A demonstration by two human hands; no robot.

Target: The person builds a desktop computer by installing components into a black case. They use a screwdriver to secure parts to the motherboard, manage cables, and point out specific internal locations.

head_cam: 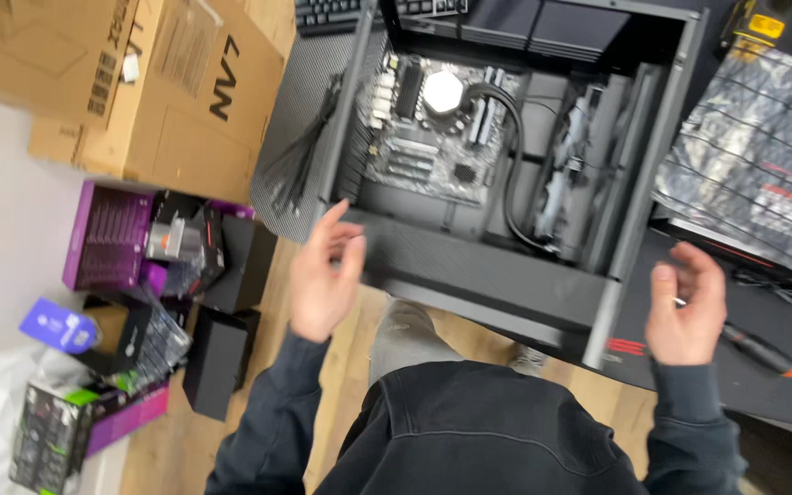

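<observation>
A black computer case (497, 275) lies open on its side on the desk in front of me. Inside it are a motherboard (419, 151), a round white cooler pump (443, 91) and black hoses. My left hand (323, 284) hovers at the case's near left corner with its fingers spread and nothing in it. My right hand (687, 312) is at the near right corner, fingers loosely curled and apart. A screwdriver (758, 350) with a black handle and orange end lies on the mat just right of that hand, and its shaft runs behind the fingers.
A silver antistatic bag (763, 156) lies right of the case. A bundle of black cable ties (300, 165) sits to its left and a keyboard (327, 14) behind. On the floor at left are cardboard boxes (176, 92), a purple box (107, 234) and black boxes (217, 357).
</observation>
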